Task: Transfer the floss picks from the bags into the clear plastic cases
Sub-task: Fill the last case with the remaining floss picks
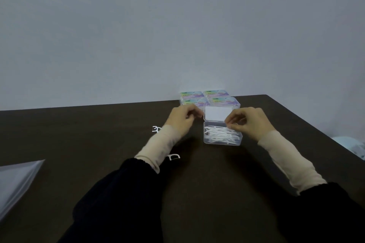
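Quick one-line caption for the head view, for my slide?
Both hands at the lid of an open clear case holding floss picks.

obstacles: closed cases [209, 98] behind open case [222, 134] | free: tabletop [197, 183] in front

Left hand [182, 116]: forearm extended forward, fingers curled, fingertips pinched together. Right hand [247, 121]: forearm extended forward, fingers curled inward, thumb and forefinger pinching. Both sleeves cream under black.
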The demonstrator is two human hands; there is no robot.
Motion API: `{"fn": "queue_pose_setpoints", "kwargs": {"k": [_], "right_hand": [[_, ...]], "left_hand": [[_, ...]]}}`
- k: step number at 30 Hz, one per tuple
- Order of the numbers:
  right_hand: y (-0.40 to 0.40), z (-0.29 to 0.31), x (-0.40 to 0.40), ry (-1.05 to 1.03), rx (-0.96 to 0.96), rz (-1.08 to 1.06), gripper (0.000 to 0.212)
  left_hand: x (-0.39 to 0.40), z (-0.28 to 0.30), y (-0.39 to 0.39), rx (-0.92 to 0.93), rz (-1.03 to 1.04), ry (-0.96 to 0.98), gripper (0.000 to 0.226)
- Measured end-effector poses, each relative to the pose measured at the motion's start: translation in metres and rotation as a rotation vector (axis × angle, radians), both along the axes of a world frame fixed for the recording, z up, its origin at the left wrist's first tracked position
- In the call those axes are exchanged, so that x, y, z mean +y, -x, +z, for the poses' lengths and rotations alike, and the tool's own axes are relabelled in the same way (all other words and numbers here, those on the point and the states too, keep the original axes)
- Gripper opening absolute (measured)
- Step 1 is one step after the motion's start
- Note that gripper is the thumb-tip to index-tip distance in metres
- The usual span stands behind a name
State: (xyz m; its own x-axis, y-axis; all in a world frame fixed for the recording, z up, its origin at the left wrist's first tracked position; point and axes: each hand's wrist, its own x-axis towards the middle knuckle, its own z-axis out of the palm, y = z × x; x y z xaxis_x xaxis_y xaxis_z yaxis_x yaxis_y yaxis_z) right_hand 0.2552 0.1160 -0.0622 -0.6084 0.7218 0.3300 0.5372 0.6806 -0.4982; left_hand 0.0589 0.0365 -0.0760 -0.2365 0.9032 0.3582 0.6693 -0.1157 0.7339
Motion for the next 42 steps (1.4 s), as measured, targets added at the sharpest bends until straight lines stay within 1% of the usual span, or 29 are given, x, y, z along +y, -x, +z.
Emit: {"fn": "queue_pose_setpoints", "kwargs": {"k": [2,4,6,10,12,14,16,18,22,25,29,31,32,34,39,40,42], "right_hand": [[0.0,0.0,-0.002,-0.03,-0.048,-0.016,0.015],[0.003,0.001,-0.008,-0.064,-0.046,-0.018,0.012],[0.01,0.003,-0.018,-0.094,-0.044,0.011,0.007],[0.032,0.007,-0.048,-0.106,-0.106,0.165,0.008],[0.046,0.006,-0.065,-0.104,-0.165,0.252,0.01],[0.061,0.001,-0.079,-0.106,-0.236,0.314,0.016],[0.073,-0.005,-0.091,-0.114,-0.315,0.334,0.026],[0.081,-0.009,-0.098,-0.147,-0.369,0.327,0.031],[0.089,-0.011,-0.102,-0.193,-0.361,0.305,0.024],[0.091,-0.009,-0.103,-0.165,-0.385,0.325,0.021],[0.087,-0.003,-0.099,-0.041,-0.497,0.353,0.02],[0.083,-0.002,-0.095,0.032,-0.519,0.358,0.013],[0.082,-0.001,-0.093,0.073,-0.513,0.361,0.009],[0.079,-0.001,-0.09,0.151,-0.469,0.37,0.019],[0.075,0.0,-0.086,0.362,-0.262,0.458,0.024],[0.074,0.002,-0.085,0.381,-0.229,0.475,0.024],[0.072,0.005,-0.082,0.35,-0.184,0.478,0.018]], "left_hand": [[-0.008,0.005,0.021,0.056,-0.049,0.133,0.047],[-0.017,0.006,0.047,0.162,-0.057,0.276,0.056],[-0.027,0.006,0.071,0.216,-0.08,0.382,0.064],[-0.045,0.008,0.096,0.25,-0.141,0.495,0.059],[-0.048,0.009,0.101,0.232,-0.138,0.511,0.056],[-0.049,0.008,0.102,0.212,-0.151,0.501,0.049],[-0.049,0.008,0.101,0.212,-0.158,0.501,0.043],[-0.048,0.007,0.099,0.21,-0.154,0.49,0.04],[-0.046,0.005,0.096,0.196,-0.129,0.466,0.03],[-0.045,0.008,0.091,0.194,-0.122,0.473,0.018],[-0.043,0.009,0.088,0.221,-0.092,0.532,0.01],[-0.043,0.011,0.088,0.236,-0.083,0.564,0.011],[-0.043,0.012,0.088,0.235,-0.079,0.574,0.011],[-0.044,0.014,0.088,0.214,-0.081,0.588,0.012],[-0.047,0.013,0.093,0.117,-0.103,0.545,0.016],[-0.047,0.014,0.094,0.104,-0.095,0.528,0.016],[-0.047,0.014,0.097,0.084,-0.078,0.488,0.016]]}}
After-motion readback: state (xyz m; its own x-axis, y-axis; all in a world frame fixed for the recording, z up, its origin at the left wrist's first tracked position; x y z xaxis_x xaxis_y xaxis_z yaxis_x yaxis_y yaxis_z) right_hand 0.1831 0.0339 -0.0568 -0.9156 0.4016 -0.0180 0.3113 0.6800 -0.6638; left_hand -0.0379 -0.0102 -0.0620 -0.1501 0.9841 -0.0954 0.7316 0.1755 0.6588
